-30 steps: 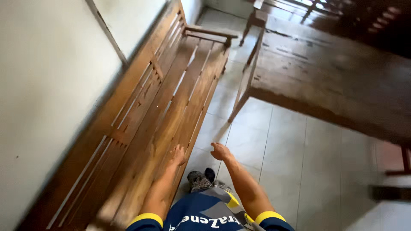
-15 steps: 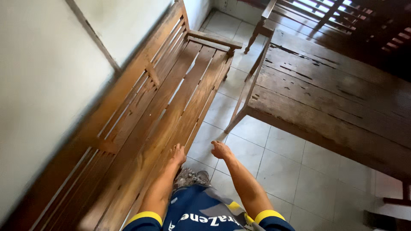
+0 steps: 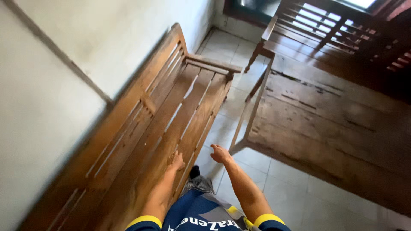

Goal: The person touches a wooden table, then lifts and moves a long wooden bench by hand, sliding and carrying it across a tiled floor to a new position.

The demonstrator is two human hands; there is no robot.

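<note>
The left hand (image 3: 177, 161) stays flat on the seat edge of the long slatted brown wooden bench (image 3: 171, 115) against the wall; the right hand (image 3: 220, 153) hangs loosely curled, empty, over the pale tiled floor (image 3: 291, 188), both unmoved since earlier

Tiled floor (image 3: 239, 92): narrow open lane between bench (image 3: 171, 124) and table (image 3: 325, 115). Wall (image 3: 85, 51) closes bench's far side. Table leg (image 3: 250, 113) edges the lane.

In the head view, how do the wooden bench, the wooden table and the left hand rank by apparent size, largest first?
1. wooden bench and wooden table: both fill large areas and run past the frame edge, so I cannot rank them.
2. left hand, resting on the bench seat: clearly smallest.
</note>
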